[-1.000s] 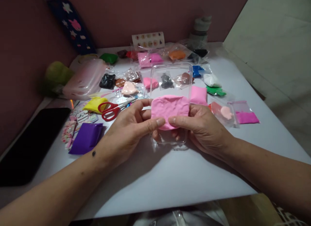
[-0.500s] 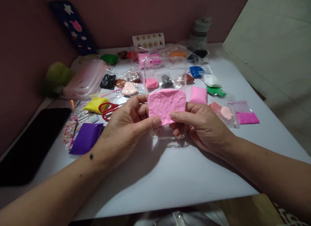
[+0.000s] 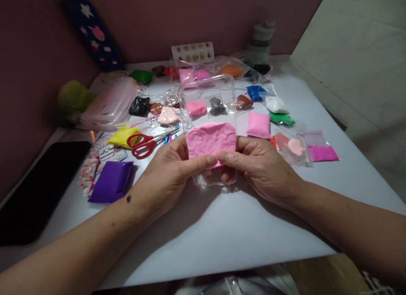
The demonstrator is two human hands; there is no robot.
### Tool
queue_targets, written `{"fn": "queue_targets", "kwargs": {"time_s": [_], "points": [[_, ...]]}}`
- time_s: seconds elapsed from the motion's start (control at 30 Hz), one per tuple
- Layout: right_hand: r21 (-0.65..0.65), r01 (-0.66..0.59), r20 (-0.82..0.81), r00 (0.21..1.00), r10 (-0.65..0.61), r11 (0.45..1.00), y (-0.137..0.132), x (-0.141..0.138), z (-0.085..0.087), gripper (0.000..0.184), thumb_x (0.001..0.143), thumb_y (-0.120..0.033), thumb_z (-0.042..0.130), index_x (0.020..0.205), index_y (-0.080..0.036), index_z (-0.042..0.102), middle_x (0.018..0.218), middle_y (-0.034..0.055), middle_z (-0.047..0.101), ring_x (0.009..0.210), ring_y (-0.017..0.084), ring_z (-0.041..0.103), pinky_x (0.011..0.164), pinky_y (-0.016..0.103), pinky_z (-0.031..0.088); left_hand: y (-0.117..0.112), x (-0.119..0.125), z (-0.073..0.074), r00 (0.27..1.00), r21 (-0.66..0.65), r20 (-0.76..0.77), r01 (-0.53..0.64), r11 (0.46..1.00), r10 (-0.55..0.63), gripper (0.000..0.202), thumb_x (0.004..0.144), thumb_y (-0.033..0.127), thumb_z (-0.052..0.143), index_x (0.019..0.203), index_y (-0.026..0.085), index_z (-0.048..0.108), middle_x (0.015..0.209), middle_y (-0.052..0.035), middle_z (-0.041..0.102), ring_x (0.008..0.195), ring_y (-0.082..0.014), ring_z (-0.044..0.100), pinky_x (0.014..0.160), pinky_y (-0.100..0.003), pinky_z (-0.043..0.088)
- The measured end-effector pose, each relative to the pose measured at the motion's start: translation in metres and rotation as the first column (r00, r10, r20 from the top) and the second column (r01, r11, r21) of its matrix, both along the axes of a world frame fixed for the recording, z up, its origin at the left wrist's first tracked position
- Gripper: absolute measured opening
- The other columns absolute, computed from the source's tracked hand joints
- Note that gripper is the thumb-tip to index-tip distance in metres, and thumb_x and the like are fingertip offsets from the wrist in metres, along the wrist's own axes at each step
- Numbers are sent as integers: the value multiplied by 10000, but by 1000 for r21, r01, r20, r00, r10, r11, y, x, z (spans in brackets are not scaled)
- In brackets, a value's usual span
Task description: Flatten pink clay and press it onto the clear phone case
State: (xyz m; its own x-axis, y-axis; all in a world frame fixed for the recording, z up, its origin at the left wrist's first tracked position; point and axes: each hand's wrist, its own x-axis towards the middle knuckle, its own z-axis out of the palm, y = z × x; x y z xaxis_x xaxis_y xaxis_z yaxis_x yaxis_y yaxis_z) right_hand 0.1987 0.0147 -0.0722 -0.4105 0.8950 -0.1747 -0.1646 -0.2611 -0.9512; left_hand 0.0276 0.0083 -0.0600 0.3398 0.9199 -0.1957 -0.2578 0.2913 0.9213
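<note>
A clear phone case (image 3: 207, 80) is held up over the table in both hands. Pink clay (image 3: 211, 138) lies flattened across its middle, with a dented, uneven surface. My left hand (image 3: 177, 162) grips the case's left side, thumb on the clay's lower edge. From the right side my right hand (image 3: 260, 159) does the same, its thumb nearly meeting the left one. Some fingertips show through the clear plastic below the clay; the other fingers are behind the case. Red-handled scissors (image 3: 144, 146) lie left of my left hand.
Several bagged clay packs surround the hands, among them purple (image 3: 111, 181), yellow (image 3: 125, 137), pink (image 3: 258, 124) and magenta (image 3: 322, 153). A black phone-like slab (image 3: 47, 189) lies at left. A bottle (image 3: 261, 41) and a sticker sheet (image 3: 193, 53) stand by the back wall.
The case has shifted slightly left and tilted. My right thumb has slid left along the clay's lower edge, and my left thumb has moved a little right, so the two are closer.
</note>
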Motion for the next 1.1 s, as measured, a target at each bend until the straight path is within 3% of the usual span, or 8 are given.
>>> {"fn": "queue_targets", "kwargs": {"time_s": [0.23,0.4,0.6,0.8,0.97,1.1], "points": [[-32,11,-38,999,-13,999,1,1,-4,226,818,-348,762,826,-155,645,744,12,649,553,87,543,523,209,427,1,-2,-1,998,75,-50,-28,997,31,259,776,157,772,1006,209,665,895,-17,721,764,-167,663,750,-279,537],[-43,10,-73,997,-14,999,1,0,-3,215,823,-313,758,790,-139,636,669,5,629,551,84,547,529,194,425,2,-5,1,998,35,22,52,998,-53,192,823,162,726,1005,181,670,843,-29,707,703,-148,650,674,-247,525],[-47,39,-70,997,-42,998,3,-1,0,225,793,-315,785,827,-145,641,671,-3,623,537,86,546,504,190,422,2,-7,2,997,25,20,-78,997,78,257,768,97,746,1003,165,669,984,-60,740,847,-180,701,778,-261,549],[-36,70,-56,996,-72,997,3,-1,1,148,800,-240,733,755,-132,643,670,4,625,535,87,552,509,197,435,2,-6,1,997,76,-33,-68,995,70,329,753,84,769,1051,166,657,1014,-48,743,904,-179,708,821,-248,552],[-49,117,-87,989,-121,992,3,-2,-1,80,772,-164,706,729,-122,654,657,10,645,528,86,565,500,185,448,5,-8,1,1000,14,31,-5,1000,5,325,729,65,780,1018,144,653,965,-49,718,804,-147,677,740,-228,558],[-59,118,-90,988,-123,991,3,-2,0,32,761,-141,690,755,-116,670,656,19,653,532,93,578,514,193,466,8,-10,0,996,-56,36,-84,995,86,88,805,143,724,865,117,666,806,-22,656,636,-97,598,612,-197,541]]}}
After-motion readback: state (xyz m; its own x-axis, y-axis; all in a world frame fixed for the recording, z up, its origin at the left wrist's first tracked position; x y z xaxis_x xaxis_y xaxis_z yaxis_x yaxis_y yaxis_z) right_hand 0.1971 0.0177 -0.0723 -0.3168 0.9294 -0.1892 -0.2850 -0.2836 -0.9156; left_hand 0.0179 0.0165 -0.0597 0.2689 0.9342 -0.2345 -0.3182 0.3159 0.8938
